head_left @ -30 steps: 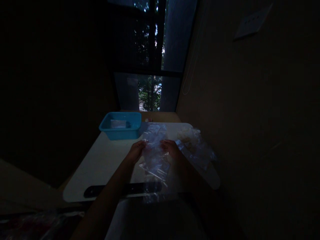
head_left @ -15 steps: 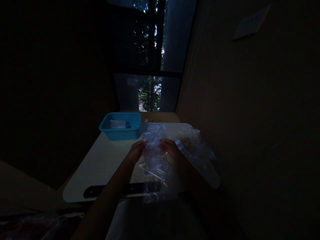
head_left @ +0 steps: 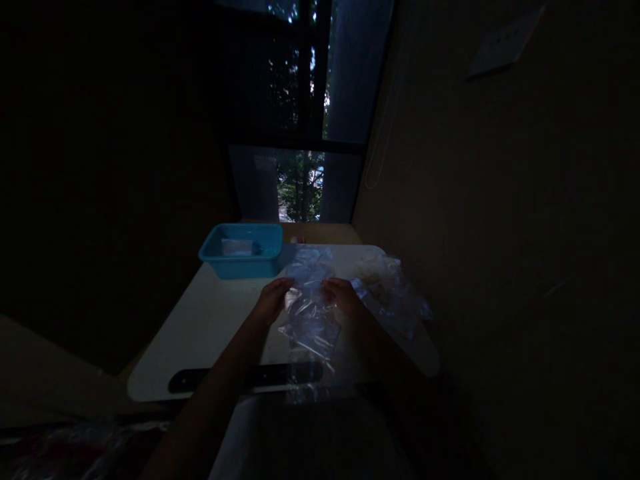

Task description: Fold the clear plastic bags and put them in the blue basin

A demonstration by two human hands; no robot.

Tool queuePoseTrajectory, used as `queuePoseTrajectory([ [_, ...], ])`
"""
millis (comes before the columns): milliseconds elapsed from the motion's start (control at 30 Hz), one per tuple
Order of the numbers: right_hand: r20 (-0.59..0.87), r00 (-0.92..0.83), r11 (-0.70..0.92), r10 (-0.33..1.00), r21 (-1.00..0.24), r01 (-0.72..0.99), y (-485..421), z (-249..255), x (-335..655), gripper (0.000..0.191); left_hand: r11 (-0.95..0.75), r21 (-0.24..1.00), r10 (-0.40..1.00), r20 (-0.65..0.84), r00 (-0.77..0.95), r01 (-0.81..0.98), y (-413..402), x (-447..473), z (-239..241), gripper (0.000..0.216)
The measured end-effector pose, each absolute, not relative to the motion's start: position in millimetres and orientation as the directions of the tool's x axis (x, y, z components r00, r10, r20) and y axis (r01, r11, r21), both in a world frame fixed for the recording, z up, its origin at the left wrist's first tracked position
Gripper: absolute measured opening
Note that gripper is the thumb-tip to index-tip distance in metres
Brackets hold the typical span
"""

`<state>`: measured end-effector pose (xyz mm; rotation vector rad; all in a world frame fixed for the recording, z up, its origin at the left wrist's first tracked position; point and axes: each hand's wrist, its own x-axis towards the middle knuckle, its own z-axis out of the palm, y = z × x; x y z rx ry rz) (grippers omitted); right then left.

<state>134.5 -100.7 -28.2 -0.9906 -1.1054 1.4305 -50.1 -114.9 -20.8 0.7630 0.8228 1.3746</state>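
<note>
While both hands hold plastic bag, blue tub holds something pale

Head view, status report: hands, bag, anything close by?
Left hand and right hand each grip an edge of the clear plastic bag above the white table. Blue tub beyond, crumpled plastic at right. Scene dim.

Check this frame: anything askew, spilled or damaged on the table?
Nothing spilled or damaged that shows. Left hand and right hand hold a crumpled clear plastic bag. The frame is very dark, so small faults could hide.
</note>
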Motion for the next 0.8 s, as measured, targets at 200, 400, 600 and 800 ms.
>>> queuePoseTrajectory([
  [200, -0.076, -0.134, -0.107, 0.988, -0.963, -0.248, -101.6, -26.1, 134.4, 0.029, 0.083, 0.860, 0.996, -0.083, 0.023, -0.503, -115.3, -49.9, -22.1, 0.029],
  [400, -0.024, -0.114, -0.048, 0.993, -0.976, -0.211, -103.0, -26.5, 135.6, 0.032, 0.078, 0.860, 0.997, -0.057, 0.057, -0.504, -116.0, -49.0, -21.9, 0.029],
  [600, -0.003, -0.135, -0.028, 0.991, -0.982, -0.185, -98.0, -31.4, 136.2, 0.031, 0.086, 0.859, 0.996, -0.078, 0.037, -0.505, -115.1, -48.4, -22.1, 0.028],
  [800, -0.040, -0.125, -0.065, 0.991, -0.978, -0.200, -99.0, -29.8, 136.7, 0.032, 0.076, 0.867, 0.997, -0.063, 0.041, -0.492, -115.4, -47.8, -22.7, 0.027],
])
